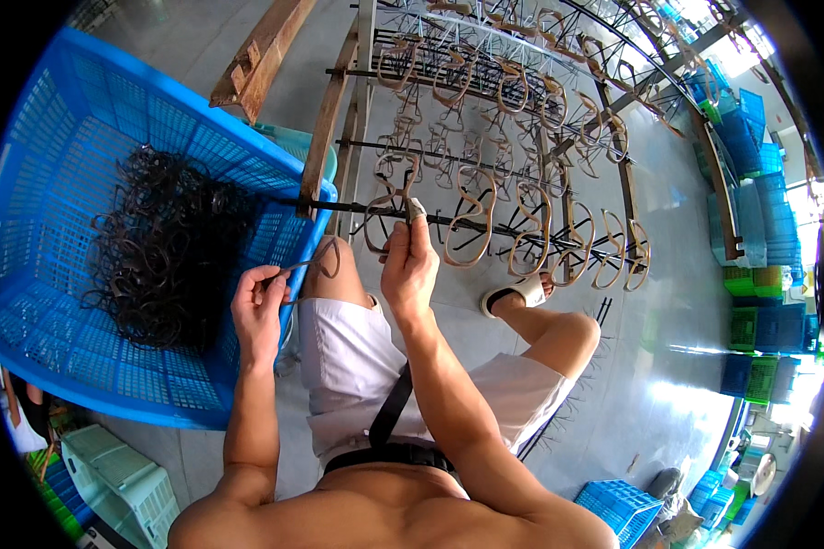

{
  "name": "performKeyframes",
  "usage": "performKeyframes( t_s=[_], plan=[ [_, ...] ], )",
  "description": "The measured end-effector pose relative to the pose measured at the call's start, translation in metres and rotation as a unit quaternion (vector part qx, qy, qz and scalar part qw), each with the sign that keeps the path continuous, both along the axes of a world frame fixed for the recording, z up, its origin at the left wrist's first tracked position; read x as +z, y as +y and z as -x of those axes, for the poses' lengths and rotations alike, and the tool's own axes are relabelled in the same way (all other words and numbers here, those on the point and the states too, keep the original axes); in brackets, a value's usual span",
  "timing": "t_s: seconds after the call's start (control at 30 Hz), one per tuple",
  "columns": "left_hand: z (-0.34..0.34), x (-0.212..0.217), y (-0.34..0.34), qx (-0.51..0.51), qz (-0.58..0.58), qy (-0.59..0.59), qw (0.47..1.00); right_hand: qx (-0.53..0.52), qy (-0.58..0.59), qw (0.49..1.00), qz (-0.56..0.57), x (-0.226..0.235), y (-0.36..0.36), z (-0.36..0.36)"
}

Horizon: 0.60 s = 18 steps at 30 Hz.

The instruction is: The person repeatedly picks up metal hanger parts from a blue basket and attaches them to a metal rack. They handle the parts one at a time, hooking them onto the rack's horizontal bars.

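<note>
Loops of thin, dark material [169, 256] lie heaped in a large blue crate [192, 114] on the left, its right wall just beside the left hand [259, 311]. That hand's thumb and fingers are pinched nearly together on a dark looped piece [338, 259], whose long axis slants from the fingertips rightward and away, its rounded end pointing toward the space below a black rod [348, 208]. This piece lies to the left of the right hand [408, 274] and apart from it. The right hand is the nearer of the two to the rod, its raised finger capped with a pale cover [417, 209], just beside a brown figure-eight frame [367, 229] hanging there; thumb and finger sit close together, but I cannot tell whether they grip or touch it. Farther right, more figure-eight frames [549, 220] hang in a row along the rod, long axes roughly upright, with other rows on the far side of the wooden rack [330, 114]. Blue stacked crates [769, 229] stand at the far right.
</note>
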State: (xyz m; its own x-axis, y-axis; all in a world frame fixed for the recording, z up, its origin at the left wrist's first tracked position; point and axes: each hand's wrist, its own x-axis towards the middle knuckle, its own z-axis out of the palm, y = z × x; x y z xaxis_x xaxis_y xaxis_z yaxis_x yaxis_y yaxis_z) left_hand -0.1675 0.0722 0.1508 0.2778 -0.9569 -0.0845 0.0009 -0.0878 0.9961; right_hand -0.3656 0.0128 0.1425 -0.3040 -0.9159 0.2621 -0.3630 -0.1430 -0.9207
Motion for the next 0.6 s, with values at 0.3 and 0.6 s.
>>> performKeyframes(
  t_s=[0.3,0.6],
  plan=[
    [0.006,0.021,0.009,0.023,0.011,0.036,0.999,-0.052,-0.170,0.978,-0.105,0.006,-0.015,0.005],
    [-0.012,0.036,0.032,-0.021,0.046,0.338,0.940,-0.044,-0.145,0.970,-0.189,-0.017,0.057,-0.004]
  ],
)
